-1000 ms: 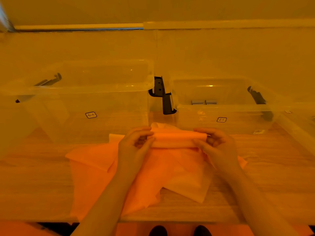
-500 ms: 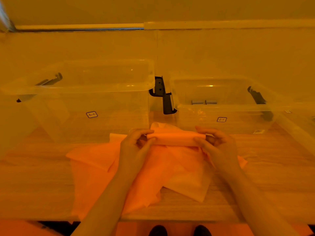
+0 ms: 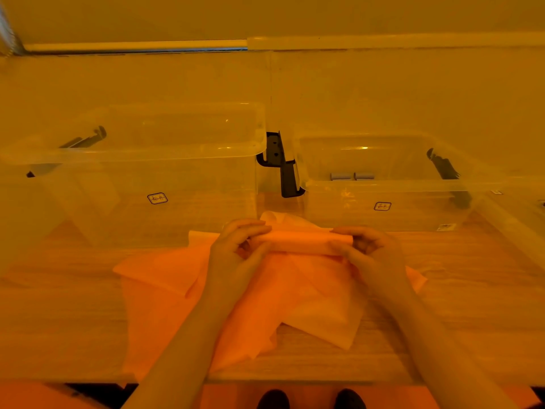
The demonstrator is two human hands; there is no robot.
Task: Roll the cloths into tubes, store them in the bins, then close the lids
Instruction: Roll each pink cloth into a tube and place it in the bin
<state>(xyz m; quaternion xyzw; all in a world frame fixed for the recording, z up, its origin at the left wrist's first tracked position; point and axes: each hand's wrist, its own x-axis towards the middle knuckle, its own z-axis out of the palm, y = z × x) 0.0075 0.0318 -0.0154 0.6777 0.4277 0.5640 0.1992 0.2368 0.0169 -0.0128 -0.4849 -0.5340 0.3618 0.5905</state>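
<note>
Your left hand [image 3: 236,255] and right hand [image 3: 373,255] each have fingers curled around one end of the orange cloth tube [image 3: 300,242], tightly rolled and level, just above the heap of loose orange cloths [image 3: 259,296] on the table [image 3: 472,305], in front of two clear open bins [image 3: 153,184].

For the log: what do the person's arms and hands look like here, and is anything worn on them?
Two bare forearms come up from the bottom edge. No sleeves, gloves, watch, rings or markings show on the left hand or the right hand. The strong orange light tints the whole view, so finer detail cannot be told.
</note>
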